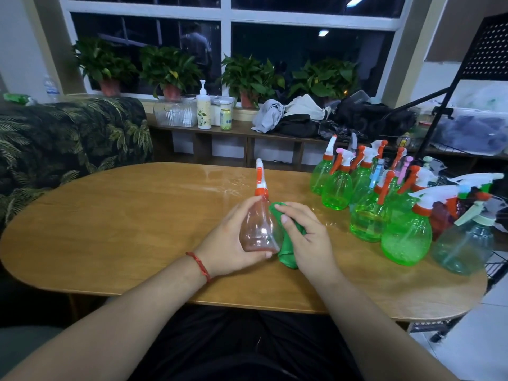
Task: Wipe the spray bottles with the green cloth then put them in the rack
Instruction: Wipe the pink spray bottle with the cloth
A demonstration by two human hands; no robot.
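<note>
— What have the hands got hold of?

— On my feed the left hand (233, 239) grips a brown-tinted bottle (257, 229) round its body, with the fingers curled along the far side and the thumb tucked in near the base. The body is clear, the collar orange, the spray head white and orange. It tilts away from me, head pointing towards the window, over the middle of the wooden table (123, 229). I can't tell whether its base touches the tabletop.

— And the right?

— The right hand (309, 239) holds the green cloth (288, 255) bunched up. The fingers are curled over it, pressing it against the bottle's right side. A tail of cloth hangs out below the palm, down towards the table.

— Where are the rest?

— The other spray bottles (384, 207) stand upright in a tight cluster at the right end of the table, apart from the hands. Most are green with orange-and-white heads. A pale blue bottle (464, 243) stands nearest the right edge, and a dark red bottle (442, 218) sits just behind it. The rack (489, 48) is black and stands just past that end of the table. It has a perforated panel up top and wire shelves lower down. I can't make out what lies on the shelves.

— Anything else in view?

— A red string bracelet (199, 266) on the left wrist. A leaf-patterned sofa (68, 138) stands at the left. Potted plants (170, 70) line the windowsill. On the low shelf below are a white pump bottle (203, 108) and a heap of clothes (288, 114).
</note>
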